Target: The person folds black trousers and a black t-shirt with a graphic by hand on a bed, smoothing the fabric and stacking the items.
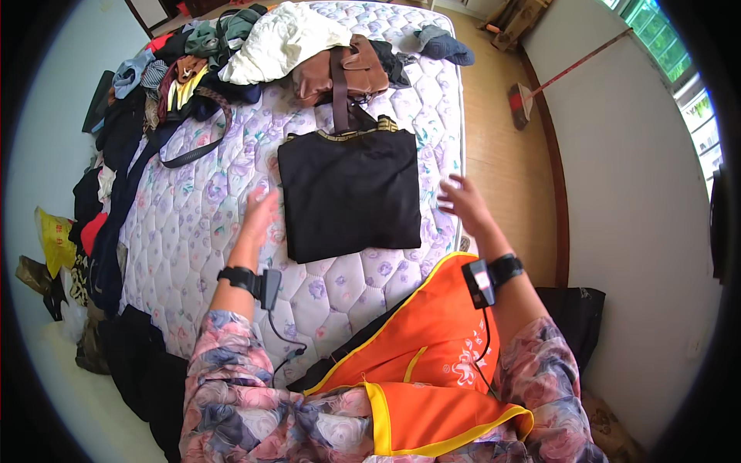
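A black garment (351,193) with gold patterned trim along its top edge lies folded into a near square on the floral mattress (324,289). Beside its left edge is my left hand (262,212), somewhat blurred, holding nothing. Off its right edge, a small gap away, my right hand (465,202) hovers with fingers spread. Both hands wear a black wrist strap with a small box and a cable. An orange apron (432,332) with yellow edging covers my front and reaches the mattress edge.
Along the far side lie a white cloth (285,42), a brown bag (363,73) and a dark cap (444,45). Heaped clothes (123,131) line the left edge. A broom (521,104) leans by the right wall, and a yellow plastic bag (55,239) sits far left.
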Motion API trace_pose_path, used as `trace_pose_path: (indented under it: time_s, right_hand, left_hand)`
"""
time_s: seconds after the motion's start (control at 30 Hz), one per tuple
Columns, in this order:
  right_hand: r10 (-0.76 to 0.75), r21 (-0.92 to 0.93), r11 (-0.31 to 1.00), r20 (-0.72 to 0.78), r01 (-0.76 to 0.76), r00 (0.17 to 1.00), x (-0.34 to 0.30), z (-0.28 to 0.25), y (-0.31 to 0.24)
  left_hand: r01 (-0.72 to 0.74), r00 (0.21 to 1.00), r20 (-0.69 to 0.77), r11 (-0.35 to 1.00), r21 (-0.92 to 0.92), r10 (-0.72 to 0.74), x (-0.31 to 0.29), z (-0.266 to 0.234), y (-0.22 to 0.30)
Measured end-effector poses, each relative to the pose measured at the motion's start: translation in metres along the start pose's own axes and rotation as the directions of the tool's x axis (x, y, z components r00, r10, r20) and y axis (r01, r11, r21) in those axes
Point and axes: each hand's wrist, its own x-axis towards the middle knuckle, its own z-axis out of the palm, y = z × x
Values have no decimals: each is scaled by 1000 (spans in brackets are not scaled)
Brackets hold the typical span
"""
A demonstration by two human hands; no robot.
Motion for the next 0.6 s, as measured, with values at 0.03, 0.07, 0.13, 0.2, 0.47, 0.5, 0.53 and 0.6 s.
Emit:
trace_pose_path:
  time_s: [0.03, 0.07, 0.13, 0.2, 0.47, 0.5, 0.53, 0.6]
  right_hand:
    - [68, -97, 993, -47, -73, 997, -7, 6, 18]
    - [112, -153, 981, -69, -121, 991, -8, 4, 39]
    - [160, -276, 944, -90, -179, 983, -2, 2, 81]
    - [254, -247, 934, -45, -257, 966, -20, 31, 76]
    - [333, -289, 903, 9, -317, 943, -28, 50, 81]
    - [363, -292, 892, 4, -346, 932, -28, 50, 77]
    - [390, -293, 880, -5, -374, 921, -27, 49, 75]
    - [344, -75, 936, -10, -344, 939, -18, 34, 87]
  left_hand:
    - [58, 998, -33, 983, 174, -53, -6, 0, -21]
    - [126, 992, -29, 978, 164, -123, -10, 6, -43]
    - [17, 977, 207, 984, 176, -54, -4, 12, -83]
    - [-109, 973, -112, 828, 549, 202, -18, 20, -104]
    - [134, 991, -63, 844, 520, -118, -66, 37, -74]
    - [159, 981, -178, 836, 525, -75, -57, 34, -95]
    - [228, 971, -26, 892, 390, -237, -62, 33, -75]
    - [189, 981, -75, 969, 157, -179, -56, 24, -86]
